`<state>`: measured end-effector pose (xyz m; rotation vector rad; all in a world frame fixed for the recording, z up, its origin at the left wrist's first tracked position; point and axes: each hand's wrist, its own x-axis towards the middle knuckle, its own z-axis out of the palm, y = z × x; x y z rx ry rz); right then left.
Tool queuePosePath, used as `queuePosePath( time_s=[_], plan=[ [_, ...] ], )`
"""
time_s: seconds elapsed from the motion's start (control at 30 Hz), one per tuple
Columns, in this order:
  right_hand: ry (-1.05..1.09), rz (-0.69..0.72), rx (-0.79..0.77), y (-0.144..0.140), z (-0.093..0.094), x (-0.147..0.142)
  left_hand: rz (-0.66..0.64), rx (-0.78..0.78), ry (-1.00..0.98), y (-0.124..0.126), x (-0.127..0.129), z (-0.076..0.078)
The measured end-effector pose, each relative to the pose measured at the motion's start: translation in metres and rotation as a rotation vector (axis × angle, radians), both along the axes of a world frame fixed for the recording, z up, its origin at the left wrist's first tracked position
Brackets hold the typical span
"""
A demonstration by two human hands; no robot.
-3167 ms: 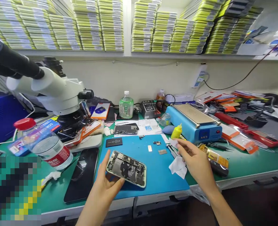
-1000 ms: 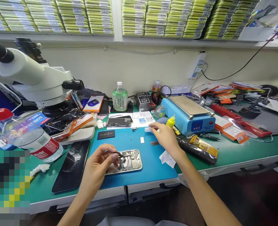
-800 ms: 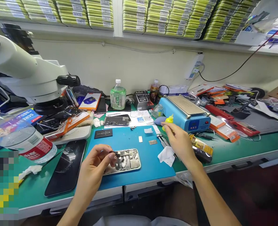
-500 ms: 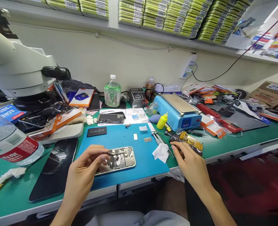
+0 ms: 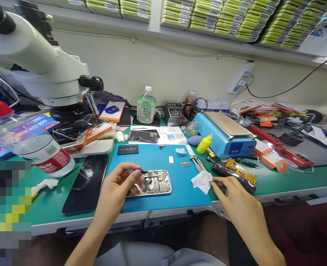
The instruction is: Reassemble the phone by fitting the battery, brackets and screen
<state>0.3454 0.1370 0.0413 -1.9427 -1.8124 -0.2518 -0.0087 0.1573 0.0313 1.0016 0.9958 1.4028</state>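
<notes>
My left hand (image 5: 126,181) is closed in a pinch on a small dark part (image 5: 139,170), too small to name. It hovers over the near left of an opened phone (image 5: 159,183), whose metal parts and a round white coil show. The phone lies on a blue mat (image 5: 149,205). My right hand (image 5: 234,194) has thumb and forefinger close together at the right edge of a crumpled white tissue (image 5: 202,181). What lies between those fingertips is hidden. Just behind that hand lies a black-handled tool (image 5: 232,177). A silver pen-like tool (image 5: 198,163) runs under the tissue.
On the mat lie a black battery (image 5: 128,149) and small metal plates (image 5: 185,164). Behind are a phone screen (image 5: 143,136), a yellow squeeze bottle (image 5: 204,144) and a blue heating plate (image 5: 225,135). A dark glass panel (image 5: 85,184), a large water bottle (image 5: 47,151) and a microscope (image 5: 49,74) stand left.
My right hand has moved from the black-handled tool to the tissue's edge, its fingertips drawn closer together. My left hand keeps its pinch over the phone. The view has shifted left.
</notes>
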Motion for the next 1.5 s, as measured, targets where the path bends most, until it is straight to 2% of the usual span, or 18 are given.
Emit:
queuePosePath(
  time_s=[0.27, 0.33, 0.43, 0.53, 0.67, 0.77, 0.83, 0.97, 1.17, 1.3, 1.4, 1.5],
  plan=[
    [0.089, -0.068, -0.01, -0.015, 0.009, 0.007, 0.005, 0.02, -0.023, 0.0, 0.0, 0.006],
    [0.233, -0.106, 0.0, -0.02, 0.01, 0.011, -0.01, 0.025, -0.025, 0.0, 0.0, 0.007],
    [0.589, -0.143, 0.057, -0.021, 0.011, 0.015, -0.035, 0.03, -0.031, -0.001, 0.0, 0.009],
    [0.777, -0.121, 0.2, -0.016, 0.012, 0.012, -0.033, 0.031, -0.043, -0.001, 0.002, 0.011],
    [0.95, -0.121, 0.519, -0.008, 0.025, -0.002, -0.031, 0.02, -0.058, -0.001, 0.004, 0.011],
    [1.059, -0.053, 0.617, -0.003, 0.039, -0.021, -0.045, 0.021, -0.059, 0.0, 0.004, 0.01],
    [1.03, 0.019, 0.568, 0.001, 0.045, -0.037, -0.049, 0.027, -0.055, 0.0, 0.005, 0.009],
    [0.769, 0.216, 0.338, 0.013, 0.042, -0.068, -0.044, 0.04, -0.033, -0.001, 0.004, 0.01],
    [0.586, 0.304, 0.321, 0.026, 0.017, -0.085, -0.013, 0.037, 0.004, 0.0, 0.004, 0.007],
    [0.349, 0.455, 0.25, 0.03, 0.005, -0.084, 0.017, 0.03, 0.015, 0.0, 0.005, 0.006],
    [0.365, 0.413, 0.25, 0.029, 0.004, -0.088, 0.026, 0.035, 0.021, -0.001, 0.004, 0.006],
    [0.633, 0.274, 0.281, 0.029, 0.009, -0.1, 0.031, 0.05, 0.033, -0.002, 0.003, 0.006]
  ],
)
